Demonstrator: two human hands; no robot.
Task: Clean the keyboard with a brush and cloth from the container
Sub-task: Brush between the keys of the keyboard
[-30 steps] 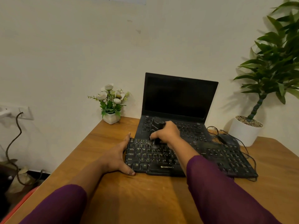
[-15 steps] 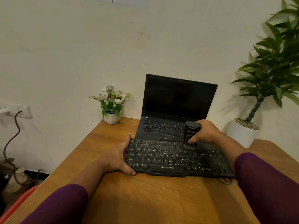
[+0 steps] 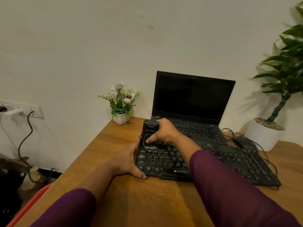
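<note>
The right hand (image 3: 165, 132) is wrapping its grip round a black brush unit (image 3: 150, 131), holding it upright w/ the working end pressing down on the top-left rows of the keyboard (image 3: 164, 161), prob. so the bristles are reaching between the keys. The left hand (image 3: 129, 158) is lying flat against the keyboard's left edge, grip wide & holding nothing, thumb along the near corner; it's likely bracing the board so it isn't sliding on the bench (image 3: 114, 145) during strokes. The keyboard is sitting near-centre on the bench, its far edge overlapping the open laptop (image 3: 193, 99). The right end of the board is looking blurred. No cloth or container is showing, so the wiping step isn't done yet.
</note>
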